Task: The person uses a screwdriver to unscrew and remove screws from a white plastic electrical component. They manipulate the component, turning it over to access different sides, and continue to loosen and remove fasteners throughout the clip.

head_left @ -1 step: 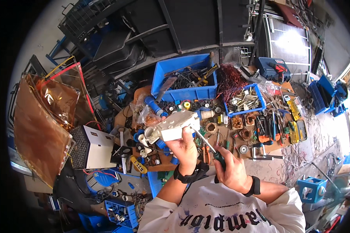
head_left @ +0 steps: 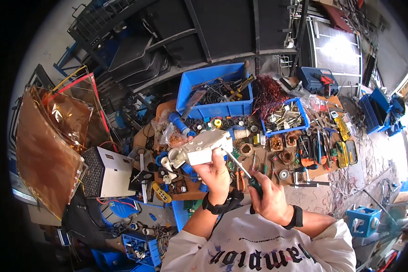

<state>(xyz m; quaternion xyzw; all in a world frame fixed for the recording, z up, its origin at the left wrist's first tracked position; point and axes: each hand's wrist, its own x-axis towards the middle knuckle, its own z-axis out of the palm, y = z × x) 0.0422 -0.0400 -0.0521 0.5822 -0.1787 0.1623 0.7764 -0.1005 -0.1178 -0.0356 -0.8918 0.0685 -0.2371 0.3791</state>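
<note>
My left hand (head_left: 216,176) is closed round an off-white, box-shaped plastic housing (head_left: 201,148), holding it up over the near side of the workbench. A round opening shows at the housing's left end. In my right hand (head_left: 273,199) is a screwdriver (head_left: 239,163), its dark green handle wrapped by my fingers. Its thin metal shaft points up and left, and the tip meets the right end of the housing. Whether the tip sits in a screw I cannot tell. Orange-handled pliers (head_left: 240,180) lie on the bench between my hands.
A large blue bin (head_left: 217,109) of tools stands at the back of the cluttered bench (head_left: 186,196). Right of it are reddish wire (head_left: 269,93) and a blue tray (head_left: 284,131) of metal pieces. Hand tools (head_left: 319,147) lie at the right; a white box (head_left: 115,172) stands left.
</note>
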